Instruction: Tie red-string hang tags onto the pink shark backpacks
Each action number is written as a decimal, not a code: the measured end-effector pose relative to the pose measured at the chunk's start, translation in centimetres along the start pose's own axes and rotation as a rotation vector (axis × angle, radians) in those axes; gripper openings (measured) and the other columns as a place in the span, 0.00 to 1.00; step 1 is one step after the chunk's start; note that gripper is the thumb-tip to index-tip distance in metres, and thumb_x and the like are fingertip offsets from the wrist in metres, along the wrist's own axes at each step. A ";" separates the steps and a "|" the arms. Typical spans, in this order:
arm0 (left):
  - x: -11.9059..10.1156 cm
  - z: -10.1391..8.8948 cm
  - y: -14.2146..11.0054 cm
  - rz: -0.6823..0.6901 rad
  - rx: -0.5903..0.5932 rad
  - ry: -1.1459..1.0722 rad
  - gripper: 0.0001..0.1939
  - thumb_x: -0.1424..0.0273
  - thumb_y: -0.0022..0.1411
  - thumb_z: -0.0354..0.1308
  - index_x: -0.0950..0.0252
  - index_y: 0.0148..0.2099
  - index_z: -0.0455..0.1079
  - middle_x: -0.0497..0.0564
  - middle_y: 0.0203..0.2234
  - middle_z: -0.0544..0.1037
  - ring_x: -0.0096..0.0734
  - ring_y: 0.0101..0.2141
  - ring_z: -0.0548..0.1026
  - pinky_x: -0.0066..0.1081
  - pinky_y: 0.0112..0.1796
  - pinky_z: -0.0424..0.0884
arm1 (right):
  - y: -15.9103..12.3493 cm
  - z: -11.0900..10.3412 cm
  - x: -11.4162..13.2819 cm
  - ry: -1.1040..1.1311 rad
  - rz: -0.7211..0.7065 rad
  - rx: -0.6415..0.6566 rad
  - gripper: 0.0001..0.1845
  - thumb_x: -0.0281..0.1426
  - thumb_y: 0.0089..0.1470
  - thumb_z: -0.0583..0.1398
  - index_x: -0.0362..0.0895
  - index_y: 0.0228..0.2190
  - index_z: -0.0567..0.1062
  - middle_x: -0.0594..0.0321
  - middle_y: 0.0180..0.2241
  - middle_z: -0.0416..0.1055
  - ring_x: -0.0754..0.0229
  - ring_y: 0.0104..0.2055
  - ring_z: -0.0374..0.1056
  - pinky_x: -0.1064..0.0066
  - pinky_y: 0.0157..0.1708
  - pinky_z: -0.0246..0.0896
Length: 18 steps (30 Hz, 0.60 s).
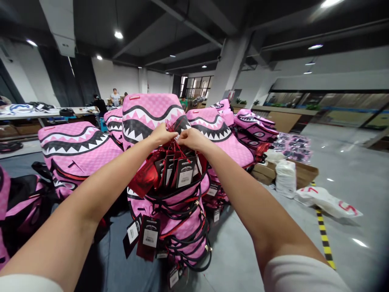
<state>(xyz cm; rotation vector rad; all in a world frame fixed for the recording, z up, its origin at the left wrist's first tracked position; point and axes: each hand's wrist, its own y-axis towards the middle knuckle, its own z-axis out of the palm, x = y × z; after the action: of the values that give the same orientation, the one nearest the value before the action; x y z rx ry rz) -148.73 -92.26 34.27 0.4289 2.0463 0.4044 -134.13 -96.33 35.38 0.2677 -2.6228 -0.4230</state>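
My left hand (165, 134) and my right hand (191, 138) meet in front of a pink backpack (152, 107) with a toothed shark-mouth print. Both hands are closed, fingertips pinching the thin red strings (175, 142) of a bunch of tags. Below them hang several black hang tags (186, 172) with white barcode labels, along with shiny red pieces (146, 178). The bunch hangs over a stack of pink bags (182, 227) with black straps. More tags (148, 237) dangle lower on that stack. Exactly which strings lie in each hand is too small to tell.
More pink shark-print backpacks stand left (75, 142) and right (219, 132). Plastic-wrapped items (291, 146), a cardboard sheet (304, 172) and white bags (328, 200) lie on the right floor, near yellow-black tape (323, 235). A long table (45, 111) and other people (115, 97) are farther back.
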 end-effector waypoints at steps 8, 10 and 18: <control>1.0 0.8 -0.1 -0.040 0.008 -0.256 0.15 0.79 0.52 0.64 0.69 0.42 0.67 0.43 0.20 0.70 0.21 0.22 0.68 0.24 0.29 0.65 | -0.6 -0.9 -0.3 -0.245 -0.084 0.037 0.07 0.31 0.53 0.60 0.41 0.28 0.77 0.59 0.33 0.72 0.60 0.36 0.66 0.67 0.39 0.59; 0.9 0.7 -0.3 -0.089 -0.009 -0.303 0.17 0.80 0.54 0.63 0.70 0.46 0.65 0.41 0.19 0.69 0.20 0.19 0.66 0.23 0.27 0.63 | -1.1 -1.3 0.0 -0.423 -0.129 -0.024 0.06 0.30 0.53 0.60 0.42 0.30 0.77 0.54 0.42 0.72 0.53 0.45 0.65 0.58 0.47 0.57; -0.8 0.8 -1.4 -0.186 0.063 -0.475 0.17 0.82 0.58 0.61 0.72 0.49 0.64 0.44 0.19 0.69 0.21 0.20 0.68 0.25 0.28 0.65 | -2.2 -3.9 -0.4 -0.389 -0.003 0.064 0.05 0.28 0.50 0.59 0.43 0.28 0.77 0.61 0.28 0.72 0.58 0.33 0.67 0.65 0.38 0.60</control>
<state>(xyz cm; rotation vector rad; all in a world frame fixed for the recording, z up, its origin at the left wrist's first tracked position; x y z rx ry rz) -147.83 -93.83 33.85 0.3310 1.6202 0.1088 -131.67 -99.24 37.78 0.2290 -3.0210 -0.4283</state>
